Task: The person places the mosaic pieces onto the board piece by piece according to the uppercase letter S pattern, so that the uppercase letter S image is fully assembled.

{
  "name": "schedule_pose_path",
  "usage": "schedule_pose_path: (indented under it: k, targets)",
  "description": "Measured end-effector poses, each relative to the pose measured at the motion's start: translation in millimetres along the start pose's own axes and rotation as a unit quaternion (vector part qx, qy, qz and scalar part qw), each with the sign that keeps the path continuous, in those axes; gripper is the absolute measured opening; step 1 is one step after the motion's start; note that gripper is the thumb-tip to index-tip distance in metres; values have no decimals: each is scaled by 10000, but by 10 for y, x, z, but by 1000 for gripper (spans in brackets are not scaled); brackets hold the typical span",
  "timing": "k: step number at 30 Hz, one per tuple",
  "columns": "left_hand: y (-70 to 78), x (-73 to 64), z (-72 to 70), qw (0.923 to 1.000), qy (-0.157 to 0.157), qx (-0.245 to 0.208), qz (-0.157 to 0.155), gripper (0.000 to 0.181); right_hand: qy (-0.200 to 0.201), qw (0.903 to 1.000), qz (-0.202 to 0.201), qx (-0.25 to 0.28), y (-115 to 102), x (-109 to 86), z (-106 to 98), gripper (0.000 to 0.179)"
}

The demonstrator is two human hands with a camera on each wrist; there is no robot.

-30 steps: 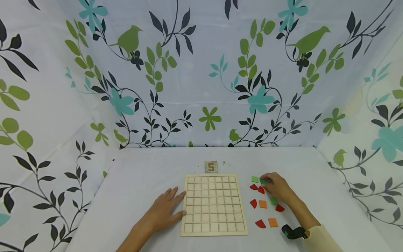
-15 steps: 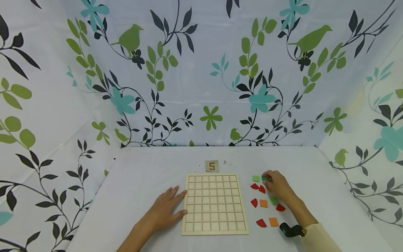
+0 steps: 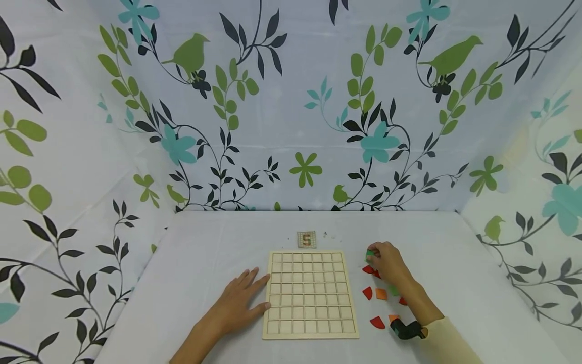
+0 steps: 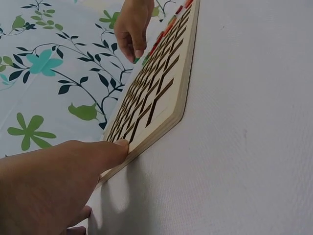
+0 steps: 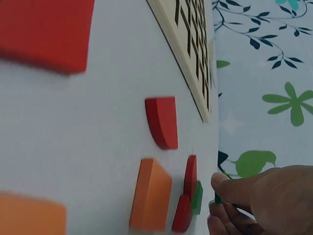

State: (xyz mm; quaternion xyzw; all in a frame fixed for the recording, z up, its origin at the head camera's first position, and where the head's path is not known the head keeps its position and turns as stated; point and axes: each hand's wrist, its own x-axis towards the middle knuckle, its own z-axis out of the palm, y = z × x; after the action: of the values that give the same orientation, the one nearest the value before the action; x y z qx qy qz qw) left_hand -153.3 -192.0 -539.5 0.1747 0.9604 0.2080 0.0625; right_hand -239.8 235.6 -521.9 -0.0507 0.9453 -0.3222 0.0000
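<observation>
A wooden grid board [image 3: 310,335] lies flat on the white table. My left hand [image 3: 241,302] rests at its left side with fingers spread, and in the left wrist view the thumb [image 4: 115,151] touches the board's rim. Right of the board, my right hand [image 3: 390,263] pinches a small dark green piece [image 5: 218,197] between thumb and fingers, mostly hidden by them. It is close by a light green square [image 5: 197,198] at the far end of the loose pieces. Red quarter-circle pieces [image 3: 367,293] and orange squares [image 3: 381,294] lie nearer the wrist.
Behind the board lies a small patterned square [image 3: 306,239] with an S-like mark, beside tiny dark specks. A black wrist strap or device [image 3: 406,329] sits on the right forearm, over part of an orange square. Patterned cloth [image 3: 300,111] hangs behind and at the sides.
My right hand has moved left with the dark green piece, from beside the light green square to over it. The left hand stays at the board.
</observation>
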Motion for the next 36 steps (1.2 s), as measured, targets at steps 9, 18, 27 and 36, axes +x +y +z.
schedule_pose_path:
  k: [9,18,27,36]
  targets:
    - [4,7,3,10000,4,1,3,72,-228,9982,-507,206,-426,-30,250,23]
    - [12,2,12,9999,107,72,14,72,-528,9952,-707,422,-747,-57,555,23]
    - [15,6,16,9999,105,35,8,72,-525,9917,-1154,206,-863,-62,734,21]
    - [31,5,-4,9999,123,-3,39,72,-621,9883,-1384,189,-924,-85,751,23]
